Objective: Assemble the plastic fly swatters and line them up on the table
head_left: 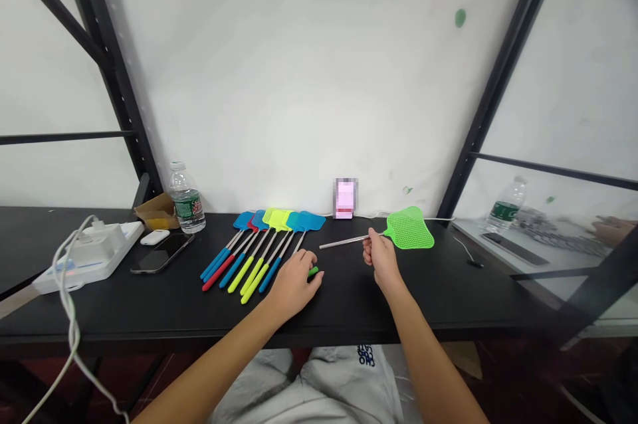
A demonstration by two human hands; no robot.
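Note:
My right hand (383,261) is closed round the thin metal rod of a fly swatter (411,228) with a bright green mesh head. The rod's bare end points left, and the head lies to the right of my fist. My left hand (293,283) is low over the black table, its thumb and fingers closed about a green handle grip (313,272). Only one end of that grip shows; my hand hides the remainder. Just left of it lies a fanned row of several fly swatters (254,251), with blue, red and yellow handles toward me and heads toward the wall.
On the left are a power strip (127,238) with white cables, a phone (162,254), a white earbud case (154,237), a cardboard box (154,211) and a water bottle (187,201). A small blurred pink screen (345,198) stands against the wall. A reflective panel borders the right side.

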